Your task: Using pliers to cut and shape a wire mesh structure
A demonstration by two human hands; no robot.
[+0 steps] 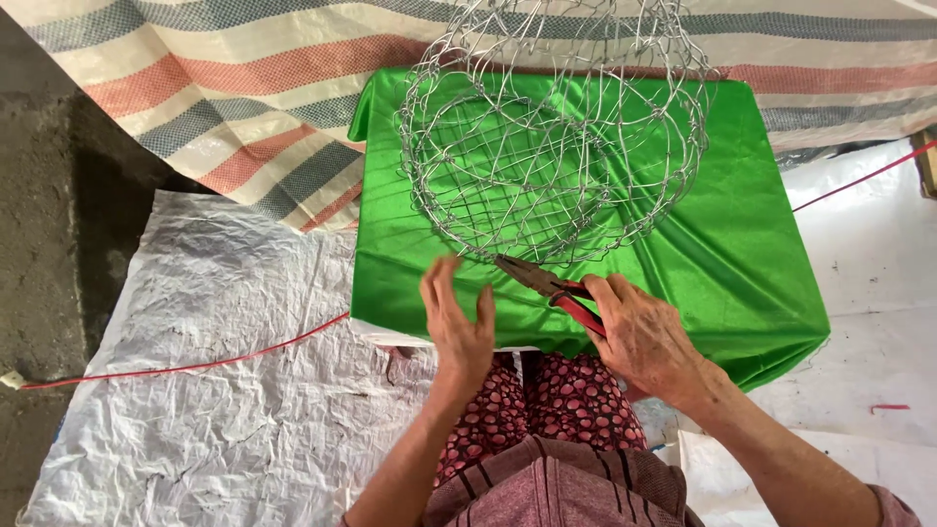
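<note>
A wire basket of woven silver mesh sits on a counter draped in shiny green cloth. Its round rim faces the camera, and its far side rises past the top edge of the view. The near rim lies close to the front of the counter, just ahead of both hands.

The right hand grips red-handled pliers, fingers wrapped around the handles. The dark nose of the pliers points left and up, reaching the near rim of the basket, where it meets the wire; whether the nose pinches a strand is too fine to tell.

The left hand is open, fingers spread wide and holding nothing. It hovers over the front edge of the cloth, just below the basket's near rim and just left of the pliers' nose, palm turned toward the right hand.

Beneath the arms shows a lap in red dotted fabric and a striped maroon top. A crumpled white sheet covers the floor at left, with a thin red cord running across it toward the counter. Behind the counter hangs a tarp striped in red, blue and cream. More white sheeting lies on the right.
</note>
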